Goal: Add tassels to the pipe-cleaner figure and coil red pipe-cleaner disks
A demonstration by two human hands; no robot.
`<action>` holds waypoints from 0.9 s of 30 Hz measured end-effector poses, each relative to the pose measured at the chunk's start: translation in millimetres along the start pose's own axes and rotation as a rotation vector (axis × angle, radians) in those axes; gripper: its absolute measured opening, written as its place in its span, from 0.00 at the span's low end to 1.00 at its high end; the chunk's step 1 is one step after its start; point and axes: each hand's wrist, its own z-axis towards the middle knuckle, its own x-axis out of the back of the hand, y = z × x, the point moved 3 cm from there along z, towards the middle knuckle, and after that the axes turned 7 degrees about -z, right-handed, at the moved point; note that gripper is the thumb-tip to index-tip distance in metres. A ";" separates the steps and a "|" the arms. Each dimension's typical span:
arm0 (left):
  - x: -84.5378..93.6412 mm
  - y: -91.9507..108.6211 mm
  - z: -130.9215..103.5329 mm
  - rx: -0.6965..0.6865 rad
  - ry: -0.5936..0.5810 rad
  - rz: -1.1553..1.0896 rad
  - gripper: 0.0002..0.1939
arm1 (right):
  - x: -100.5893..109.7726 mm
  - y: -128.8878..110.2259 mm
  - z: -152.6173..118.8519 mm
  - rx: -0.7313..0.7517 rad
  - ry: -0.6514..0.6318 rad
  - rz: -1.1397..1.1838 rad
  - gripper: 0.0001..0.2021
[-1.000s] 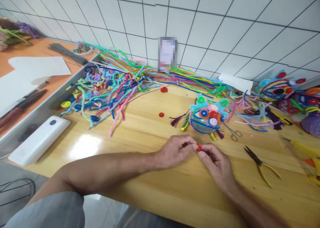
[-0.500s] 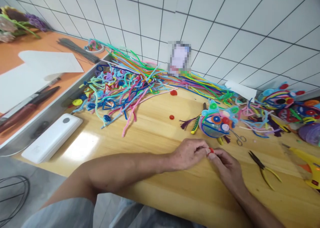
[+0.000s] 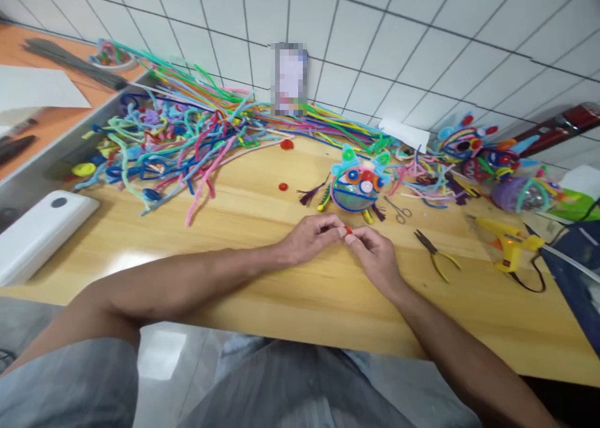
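Observation:
A small coil of red pipe cleaner is pinched between the fingertips of my left hand and my right hand, low over the wooden table. Both hands are closed on it, and the fingers cover part of it. Just beyond them stands a colourful animal head made of pipe cleaners over a clear round body, with blue ears and tassels. Two more red coils lie on the table, one nearer and another farther back.
Loose pipe cleaners heap at the back left. A white power bank lies at the left. Small scissors, yellow-handled pliers and a yellow glue gun lie to the right. More decorated heads stand at the back right.
My view has swung to the right and things appear shifted left and up, bringing the whole glue gun into sight. Both hands keep hold of the red coil.

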 end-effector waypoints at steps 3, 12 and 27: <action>0.8 0.8 0.1 0.021 0.007 -0.005 0.18 | -0.7 0.2 0.5 0.031 0.002 0.037 0.12; 1.1 4.3 -3.0 0.076 0.071 -0.037 0.19 | -3.5 -0.9 0.8 0.031 -0.040 0.173 0.11; 0.9 3.6 -3.6 0.051 0.088 -0.157 0.17 | 21.2 -29.3 7.9 0.252 -0.062 -0.289 0.05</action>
